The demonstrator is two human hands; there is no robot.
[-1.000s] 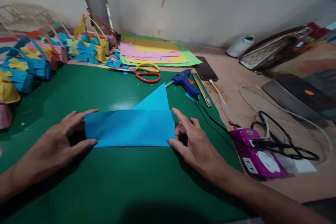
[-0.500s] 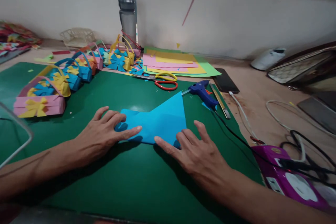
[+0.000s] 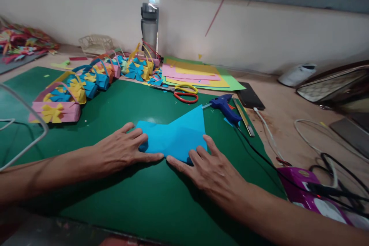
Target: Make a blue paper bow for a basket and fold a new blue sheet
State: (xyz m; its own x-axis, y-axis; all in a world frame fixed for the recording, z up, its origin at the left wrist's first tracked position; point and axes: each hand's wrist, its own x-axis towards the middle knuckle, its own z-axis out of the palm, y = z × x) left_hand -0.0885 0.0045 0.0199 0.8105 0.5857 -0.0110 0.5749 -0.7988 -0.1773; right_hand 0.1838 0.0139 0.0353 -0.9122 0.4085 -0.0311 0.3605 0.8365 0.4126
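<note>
A folded sheet of blue paper [image 3: 175, 138] lies on a green mat [image 3: 138, 200], its upper right corner rising to a point. My left hand [image 3: 123, 146] rests on the paper's left end, thumb stretched along the near edge and fingers apart. On the lower right part sits my right hand [image 3: 207, 165], its fingers spread and its thumb at the same near edge. The two thumb tips almost meet there. Part of the paper is hidden beneath the fingers of both hands.
Several small paper baskets [image 3: 62, 112] stand at the back left. Scissors [image 3: 184, 94] and coloured paper sheets [image 3: 201, 75] lie behind the blue paper. A blue glue gun [image 3: 226, 108], a cutter knife [image 3: 245, 119] and a phone [image 3: 250, 96] are on the right. A bottle [image 3: 149, 29] stands behind.
My left thumb has slid right and down to the near edge, closer to my right thumb. My right forefinger has come in onto the paper's right side. The camera view has shifted slightly.
</note>
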